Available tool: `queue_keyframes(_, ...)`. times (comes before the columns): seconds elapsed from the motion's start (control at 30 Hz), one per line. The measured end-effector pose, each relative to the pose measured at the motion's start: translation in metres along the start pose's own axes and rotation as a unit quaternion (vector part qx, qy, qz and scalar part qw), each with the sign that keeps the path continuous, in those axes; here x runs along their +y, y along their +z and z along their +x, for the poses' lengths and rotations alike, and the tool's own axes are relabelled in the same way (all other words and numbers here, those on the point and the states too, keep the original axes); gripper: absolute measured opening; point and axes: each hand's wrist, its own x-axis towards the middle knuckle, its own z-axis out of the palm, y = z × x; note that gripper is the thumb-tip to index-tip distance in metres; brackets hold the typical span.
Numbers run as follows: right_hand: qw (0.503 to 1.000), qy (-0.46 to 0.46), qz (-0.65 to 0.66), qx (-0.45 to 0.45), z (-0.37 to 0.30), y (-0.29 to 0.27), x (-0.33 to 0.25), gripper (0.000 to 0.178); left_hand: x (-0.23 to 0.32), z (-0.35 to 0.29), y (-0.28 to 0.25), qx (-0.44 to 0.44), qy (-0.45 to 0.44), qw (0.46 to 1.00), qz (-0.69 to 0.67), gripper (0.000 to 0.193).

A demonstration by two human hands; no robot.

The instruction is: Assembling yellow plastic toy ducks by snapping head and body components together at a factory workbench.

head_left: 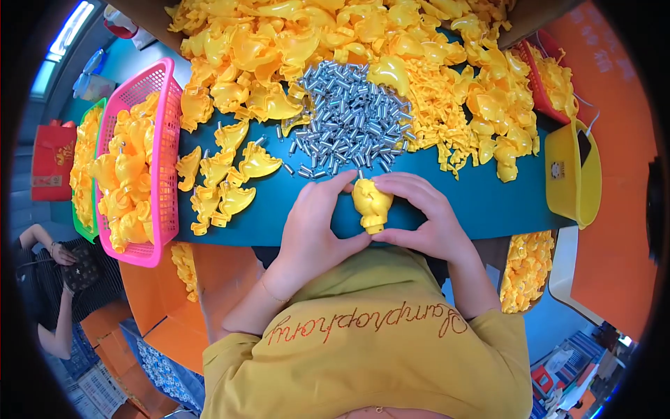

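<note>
At the near edge of the teal table, a small yellow plastic figure [372, 202] is held between my two hands, with a metal pin standing out of its top end. My right hand [427, 215] grips it, fingers at the top and thumb by its round base. From the other side my left hand [317, 216] closes on it, thumb tip at the base and fingertips near the pin. Just beyond my fingers lies a heap of small silver metal cylinders [352, 115]. Left of that heap are several loose yellow shell halves [227, 171], some with metal cylinders set in them.
Yellow plastic shells [258, 49] pile up along the far side, with small yellow parts [436, 98] at right. A pink basket [166, 153] of yellow pieces stands left, beside a green basket [85, 230]. At right are a yellow bin [579, 174] and a red basket [536, 87].
</note>
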Motion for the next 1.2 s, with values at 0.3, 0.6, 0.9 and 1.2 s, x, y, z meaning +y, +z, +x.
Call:
queue_keyframes(0.3, 0.998, -0.004, 0.05, -0.038, -0.007, -0.005, 0.002, 0.071, 0.003, -0.001, 0.003, -0.014, 0.031, 0.999, 0.024, 0.087)
queue_keyframes(0.6, 0.999, -0.025, 0.009, -0.02, -0.011, -0.006, -0.001, 0.068, -0.003, -0.005, 0.003, -0.018, 0.026, 0.999, 0.036, 0.087)
queue_keyframes(0.9, 0.999, -0.03, -0.012, -0.029, -0.01, 0.002, 0.002, 0.068, -0.008, -0.003, 0.003, -0.01, 0.044, 0.999, 0.021, 0.088)
queue_keyframes(1.2, 0.998, -0.034, -0.043, -0.026, -0.014, 0.0, 0.001, 0.061, -0.008, -0.002, 0.004, 0.002, 0.049, 0.999, 0.024, 0.089)
